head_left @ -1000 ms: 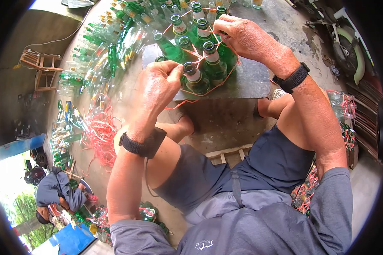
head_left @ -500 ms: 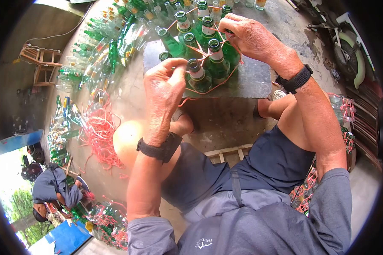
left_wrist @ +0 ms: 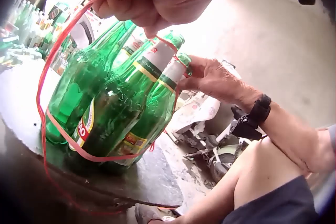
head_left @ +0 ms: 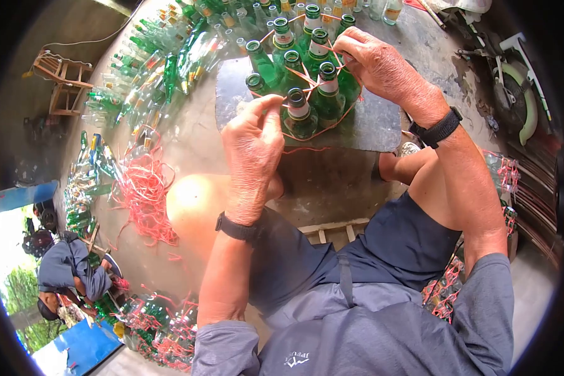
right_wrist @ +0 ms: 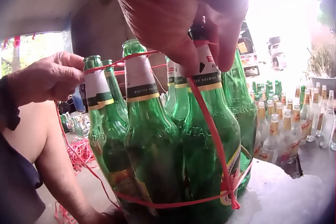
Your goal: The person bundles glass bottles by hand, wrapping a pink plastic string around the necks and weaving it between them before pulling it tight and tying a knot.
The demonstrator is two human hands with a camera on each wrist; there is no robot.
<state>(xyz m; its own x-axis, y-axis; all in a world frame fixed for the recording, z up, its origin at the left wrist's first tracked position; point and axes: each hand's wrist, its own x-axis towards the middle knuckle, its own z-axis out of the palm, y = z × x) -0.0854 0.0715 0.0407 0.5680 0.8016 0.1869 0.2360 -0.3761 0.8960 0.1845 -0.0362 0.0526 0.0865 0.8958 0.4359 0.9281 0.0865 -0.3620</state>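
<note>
A cluster of green glass bottles [head_left: 329, 91] stands upright on a grey board [head_left: 382, 125], with red plastic string [right_wrist: 173, 203] looped around their lower bodies and crossing between the necks. At the nearest bottle's neck, my left hand [head_left: 255, 150] pinches the string; a length of it hangs from the curled fingers in the left wrist view. My right hand [head_left: 391, 67] holds string at the neck of a bottle on the cluster's right side. From its fingers, a red strand [right_wrist: 209, 121] runs down to a knot [right_wrist: 229, 198] on the lower loop.
Loose bottles [head_left: 163, 75] crowd the floor to the left and beyond the board. A tangled heap of red string [head_left: 145, 200] lies left of my knee. Another person [head_left: 75, 272] bends over bottles at lower left. A wheeled vehicle [head_left: 514, 103] stands at right.
My left hand has moved right and slightly down beside the near bottle's neck. The right hand keeps its pinch at the right-side bottle. The whole cluster appears shifted slightly right in the view.
</note>
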